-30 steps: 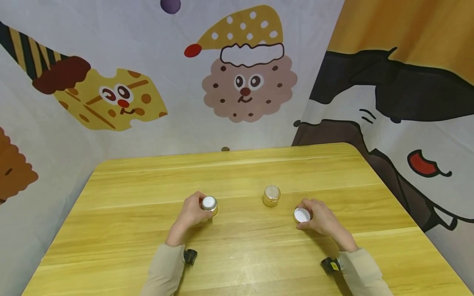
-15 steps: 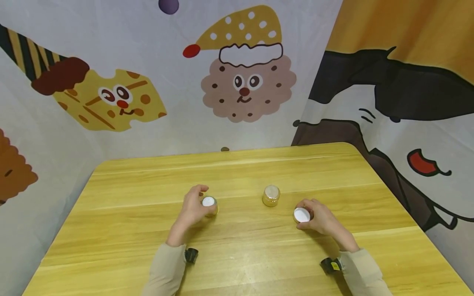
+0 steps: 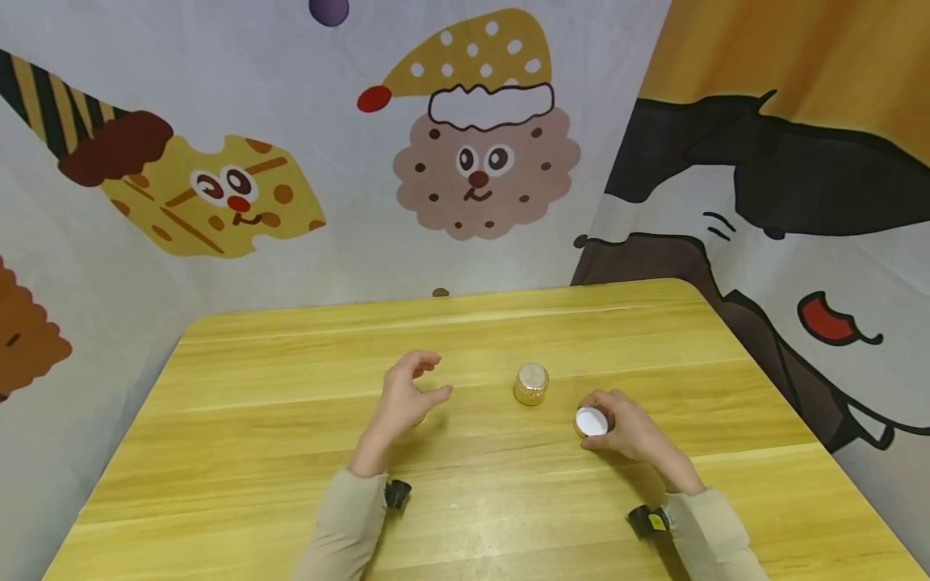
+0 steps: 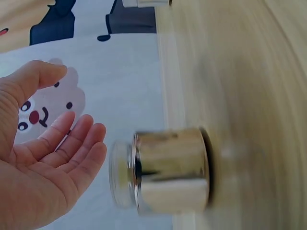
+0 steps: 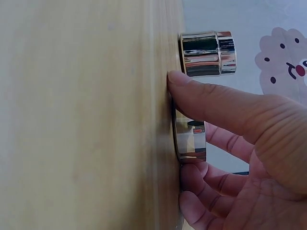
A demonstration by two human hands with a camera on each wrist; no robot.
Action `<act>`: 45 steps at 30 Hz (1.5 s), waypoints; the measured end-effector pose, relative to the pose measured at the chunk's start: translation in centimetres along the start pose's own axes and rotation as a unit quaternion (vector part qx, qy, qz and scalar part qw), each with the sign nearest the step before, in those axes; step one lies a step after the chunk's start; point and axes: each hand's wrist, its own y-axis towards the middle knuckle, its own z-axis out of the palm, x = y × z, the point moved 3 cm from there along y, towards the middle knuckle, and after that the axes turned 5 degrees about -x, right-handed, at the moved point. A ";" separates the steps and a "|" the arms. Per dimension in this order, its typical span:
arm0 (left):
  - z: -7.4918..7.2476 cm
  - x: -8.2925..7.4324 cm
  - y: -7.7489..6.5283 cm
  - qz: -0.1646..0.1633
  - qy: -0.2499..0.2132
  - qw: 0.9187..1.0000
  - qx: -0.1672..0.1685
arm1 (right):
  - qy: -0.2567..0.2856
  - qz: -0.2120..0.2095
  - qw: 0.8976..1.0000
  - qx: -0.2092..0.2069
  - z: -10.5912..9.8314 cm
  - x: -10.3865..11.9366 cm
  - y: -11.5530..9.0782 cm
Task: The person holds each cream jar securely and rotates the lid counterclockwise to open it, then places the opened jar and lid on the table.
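My left hand [image 3: 402, 401] is raised with fingers and thumb spread, holding nothing. In the left wrist view it is apart from an uncapped gold cosmetic jar [image 4: 171, 171], which stands upright with its clear neck showing. From the head, that jar is almost wholly hidden behind the hand. On the right, my right hand [image 3: 630, 429] pinches a gold jar lid [image 3: 592, 422] between thumb and fingers, its white inside facing up. The right wrist view shows the lid [image 5: 193, 143] low against the tabletop.
A capped gold jar [image 3: 531, 384] stands between the hands, a little farther back. The wood-grain table [image 3: 465, 516] ends at a cloth wall [image 3: 349, 161] printed with cartoon figures. Black wrist cameras sit at both cuffs.
My left hand has let go of the uncapped jar, lifted, and moved slightly right and away, now covering the jar from the head. The right hand and lid stay put.
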 end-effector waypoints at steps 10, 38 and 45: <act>3.0 -0.5 0.6 -0.004 -0.031 0.999 0.031 | 0.000 -0.005 1.000 -0.002 0.1 -0.1 0.0; 10.3 -0.3 2.4 -0.066 -0.078 0.988 0.115 | 0.006 -0.010 1.000 -0.004 0.1 -0.4 0.0; 11.3 -0.9 2.9 -0.078 -0.046 0.987 0.130 | 0.008 -0.011 1.000 -0.004 0.1 -0.4 0.1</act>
